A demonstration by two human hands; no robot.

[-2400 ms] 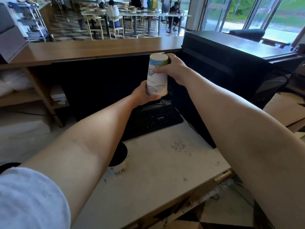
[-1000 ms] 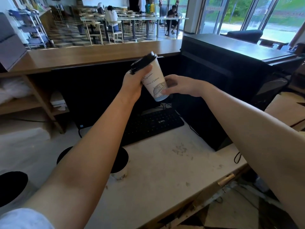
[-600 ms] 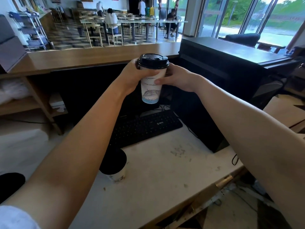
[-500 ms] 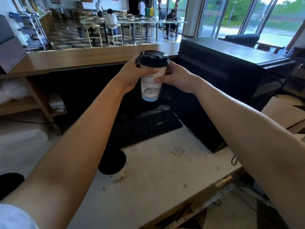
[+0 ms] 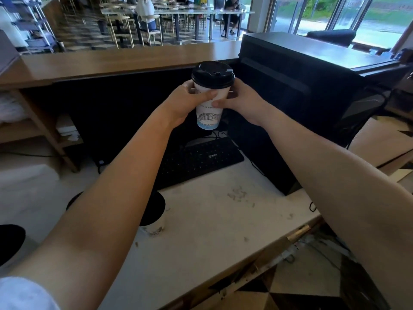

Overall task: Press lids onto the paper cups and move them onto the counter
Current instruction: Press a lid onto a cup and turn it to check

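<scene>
Head view: left hand (image 5: pixel 185 101) and right hand (image 5: pixel 240 101) both clasp the lidded paper cup (image 5: pixel 209 104). Keep it upright; set it flat on the counter (image 5: pixel 116 61).

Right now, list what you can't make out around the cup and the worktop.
- Paper cup: back hidden by the left hand and right hand; print too small to read.
- Black lid: seal all round cannot be judged; far rim faces away.
- Second lidded cup: largely behind the left forearm.
- Dark round shape: cut off by the left edge.
- Keyboard: left end hidden by the forearm.
</scene>
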